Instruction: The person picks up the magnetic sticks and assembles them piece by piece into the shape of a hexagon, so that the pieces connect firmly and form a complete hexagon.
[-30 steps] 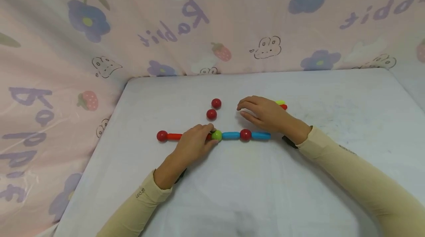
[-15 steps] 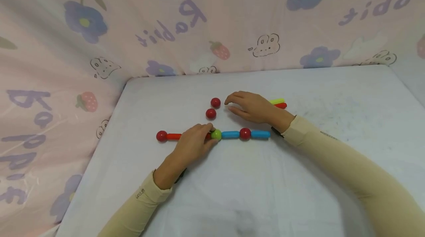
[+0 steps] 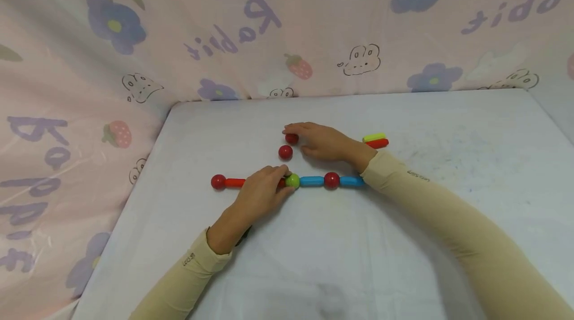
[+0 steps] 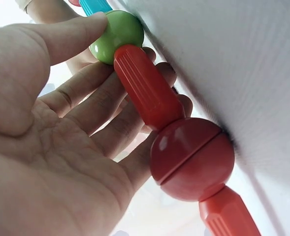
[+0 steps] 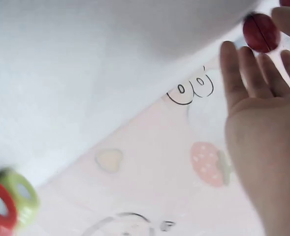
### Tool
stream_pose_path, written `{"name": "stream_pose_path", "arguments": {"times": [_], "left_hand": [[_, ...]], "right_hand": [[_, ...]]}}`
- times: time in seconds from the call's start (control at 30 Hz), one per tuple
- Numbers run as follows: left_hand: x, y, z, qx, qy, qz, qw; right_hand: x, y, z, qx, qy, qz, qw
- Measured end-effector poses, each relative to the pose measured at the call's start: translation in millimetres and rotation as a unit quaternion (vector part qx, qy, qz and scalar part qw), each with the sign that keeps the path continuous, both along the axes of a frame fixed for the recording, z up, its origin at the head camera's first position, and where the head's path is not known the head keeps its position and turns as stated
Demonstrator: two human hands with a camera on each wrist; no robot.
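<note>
A row of toy sticks and balls lies across the table [image 3: 251, 270], with a green ball [image 3: 293, 181] near its middle. The left hand [image 3: 260, 195] grips the row there, its thumb on the green ball and its fingers bent behind the neighbouring red stick [image 4: 148, 88]. The left wrist view shows that red stick running from the green ball to a dark red ball [image 4: 193, 159] beside the palm, with another red stick [image 4: 228, 212] beyond. At the row's left end sits an end ball [image 3: 218, 182], also red. On the other side of the green ball come a blue stick [image 3: 311, 181], a red ball [image 3: 332, 180] and a second blue stick [image 3: 352, 181], whose tip meets the edge of the right sleeve [image 3: 417, 195] in the head view. Farther back, the right hand [image 3: 325, 141] reaches over the farther loose ball [image 3: 292, 138], fingers extended and partly covering it; whether they touch it cannot be told. The nearer loose ball [image 3: 285, 152], red too, lies just in front. Behind the right forearm, a yellow stick [image 3: 374, 137] and a loose red stick [image 3: 377, 144] lie side by side. A pink printed cloth [image 3: 179, 11] hangs behind the table.
</note>
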State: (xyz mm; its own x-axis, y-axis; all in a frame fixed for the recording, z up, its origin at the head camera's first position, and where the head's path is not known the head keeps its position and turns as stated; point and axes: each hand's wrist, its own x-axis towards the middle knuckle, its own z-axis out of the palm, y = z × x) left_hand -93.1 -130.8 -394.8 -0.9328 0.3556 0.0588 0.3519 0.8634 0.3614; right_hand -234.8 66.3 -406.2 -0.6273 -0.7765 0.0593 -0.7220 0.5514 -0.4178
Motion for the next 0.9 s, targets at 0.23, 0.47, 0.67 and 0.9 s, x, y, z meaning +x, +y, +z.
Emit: {"name": "stream_pose_path", "arguments": {"times": [0.23, 0.47, 0.67, 0.9], "left_hand": [[-0.5, 1.2, -0.7, 0.001, 0.001, -0.004, 1.0], [-0.5, 2.1, 1.1, -0.003, -0.002, -0.001, 1.0], [-0.4, 0.3, 1.7, -0.011, 0.01, -0.007, 0.9999], [-4.5, -5.4, 0.2, 0.011, 0.011, -0.038, 0.9992]], "right_hand": [[6.5, -10.4, -1.6, 0.01, 0.03, 0.028, 0.9991], [5.0, -4.7, -1.4, 0.0, 0.039, 0.017, 0.9991], [3.5, -3.6, -0.4, -0.005, 0.031, 0.014, 0.9994], [3.7, -4.9, 1.4, -0.007, 0.032, 0.014, 0.9994]]}}
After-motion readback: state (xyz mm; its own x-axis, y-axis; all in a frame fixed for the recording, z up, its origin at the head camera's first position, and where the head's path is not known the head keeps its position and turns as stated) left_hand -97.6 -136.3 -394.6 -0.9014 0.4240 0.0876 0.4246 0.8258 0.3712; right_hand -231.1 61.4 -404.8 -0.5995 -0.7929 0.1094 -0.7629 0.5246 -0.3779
